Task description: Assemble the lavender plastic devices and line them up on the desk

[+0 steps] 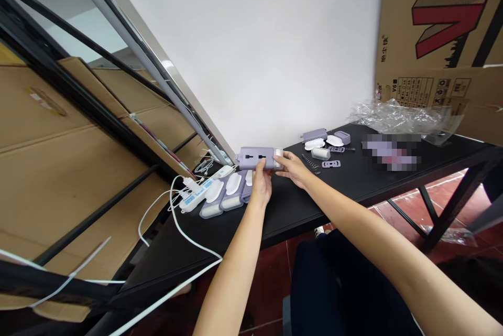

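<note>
A flat purple plastic case (245,158) with dark keyhole-shaped slots is held up over the black table. My left hand (261,184) grips its lower edge, the thumb lying on the slotted face. At the right end of the case, my right hand (293,168) has its fingers closed on a whitish translucent end piece (278,158). Whether that piece is fully seated, I cannot tell. Below and to the left, several similar purple units (231,201) with white oval parts lie side by side on the table.
A white power strip (192,198) with cables is at the left. Loose purple and white parts (321,154) and springs (314,165) lie on the black table (291,207) to the right. Clear plastic bags (408,116) and a large carton (440,37) are beyond.
</note>
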Demonstrator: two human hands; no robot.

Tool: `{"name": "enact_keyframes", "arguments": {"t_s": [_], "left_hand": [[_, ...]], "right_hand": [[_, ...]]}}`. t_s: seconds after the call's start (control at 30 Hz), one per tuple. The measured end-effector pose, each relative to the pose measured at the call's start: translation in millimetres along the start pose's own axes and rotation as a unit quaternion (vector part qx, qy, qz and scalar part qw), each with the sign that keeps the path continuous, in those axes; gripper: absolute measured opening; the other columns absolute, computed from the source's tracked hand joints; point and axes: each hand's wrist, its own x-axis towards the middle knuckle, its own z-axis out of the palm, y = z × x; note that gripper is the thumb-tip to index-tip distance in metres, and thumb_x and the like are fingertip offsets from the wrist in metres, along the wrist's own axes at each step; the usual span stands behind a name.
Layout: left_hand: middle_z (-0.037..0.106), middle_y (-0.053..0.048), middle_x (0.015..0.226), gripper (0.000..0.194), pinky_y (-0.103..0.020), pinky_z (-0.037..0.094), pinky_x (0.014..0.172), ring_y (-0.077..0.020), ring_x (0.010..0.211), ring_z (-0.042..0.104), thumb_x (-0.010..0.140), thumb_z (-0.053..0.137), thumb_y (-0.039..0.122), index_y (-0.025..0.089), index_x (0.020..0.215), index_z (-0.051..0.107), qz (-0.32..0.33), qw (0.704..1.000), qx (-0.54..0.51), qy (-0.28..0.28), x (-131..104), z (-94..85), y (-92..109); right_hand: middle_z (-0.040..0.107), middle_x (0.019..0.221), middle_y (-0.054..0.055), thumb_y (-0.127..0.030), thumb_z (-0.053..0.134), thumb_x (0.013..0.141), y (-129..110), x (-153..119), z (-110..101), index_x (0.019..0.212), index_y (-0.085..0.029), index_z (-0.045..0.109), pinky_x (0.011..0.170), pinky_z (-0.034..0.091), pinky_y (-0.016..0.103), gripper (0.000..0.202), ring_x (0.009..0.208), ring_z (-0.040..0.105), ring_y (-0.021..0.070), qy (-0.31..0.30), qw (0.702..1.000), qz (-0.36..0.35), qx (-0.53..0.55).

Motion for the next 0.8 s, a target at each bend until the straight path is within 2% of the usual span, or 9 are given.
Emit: {"name": "enact_keyframes", "arguments": {"t_s": [0.27,0.43,0.53,0.6,0.67,0.73,0.8], "left_hand": [[0.075,-0.006,0.107,0.033,-0.027,0.048,0.079,-0.0174,0.092,0.067,0.082,0.075,0.034,0.018,0.111,0.07,-0.002,1.0,-0.008,0.008,0,-0.4,2],[0.075,-0.006,0.107,0.038,-0.028,0.046,0.079,-0.0184,0.093,0.068,0.082,0.075,0.035,0.019,0.116,0.069,-0.011,1.0,-0.017,0.013,1,-0.8,0],[0.074,-0.006,0.114,0.042,-0.028,0.047,0.079,-0.019,0.097,0.068,0.082,0.073,0.038,0.021,0.12,0.068,-0.032,0.999,-0.003,0.022,0,-1.1,-1],[0.074,-0.006,0.114,0.04,-0.029,0.047,0.077,-0.0201,0.099,0.068,0.083,0.071,0.041,0.022,0.118,0.068,-0.051,0.998,0.007,0.026,0,-1.2,1],[0.074,-0.007,0.112,0.039,-0.03,0.049,0.077,-0.0219,0.099,0.068,0.085,0.067,0.046,0.021,0.116,0.069,-0.074,0.997,0.002,0.016,-1,-1.1,4],[0.074,-0.009,0.115,0.04,-0.032,0.052,0.079,-0.0234,0.101,0.069,0.088,0.063,0.049,0.02,0.115,0.069,-0.081,0.997,-0.019,0.008,-1,-0.8,8],[0.073,-0.009,0.119,0.039,-0.034,0.055,0.083,-0.0243,0.105,0.069,0.089,0.061,0.048,0.021,0.117,0.068,-0.074,0.996,-0.045,0.013,-2,-0.5,11]], "right_hand": [[0.071,0.087,-0.002,-0.03,0.072,0.091,1,1,-1,0.107,-0.024,0.06,0.07,0.056,0.022,0.02,0.075,0.067,0.0104,-0.02,1.0,0.015,0.016],[0.073,0.091,0.0,-0.033,0.07,0.092,2,2,-1,0.108,-0.024,0.062,0.071,0.057,0.022,0.02,0.078,0.069,0.0114,-0.042,0.999,0.01,-0.001],[0.073,0.096,0.001,-0.037,0.067,0.095,3,2,0,0.111,-0.024,0.062,0.072,0.058,0.025,0.021,0.078,0.069,0.0128,-0.037,0.998,-0.009,-0.048],[0.073,0.096,0.002,-0.042,0.063,0.097,4,2,1,0.113,-0.025,0.063,0.071,0.058,0.028,0.023,0.076,0.069,0.015,-0.019,0.99,-0.035,-0.133],[0.072,0.091,0.002,-0.049,0.055,0.1,4,0,0,0.113,-0.027,0.066,0.073,0.056,0.031,0.028,0.075,0.069,0.018,0.007,0.962,-0.085,-0.258],[0.073,0.089,0.002,-0.055,0.042,0.104,3,-2,-2,0.109,-0.029,0.068,0.082,0.053,0.034,0.037,0.081,0.07,0.0214,0.037,0.911,-0.141,-0.385],[0.075,0.095,0.004,-0.052,0.029,0.108,1,-4,-5,0.106,-0.028,0.07,0.089,0.049,0.035,0.047,0.092,0.069,0.0246,0.063,0.851,-0.171,-0.492]]}}
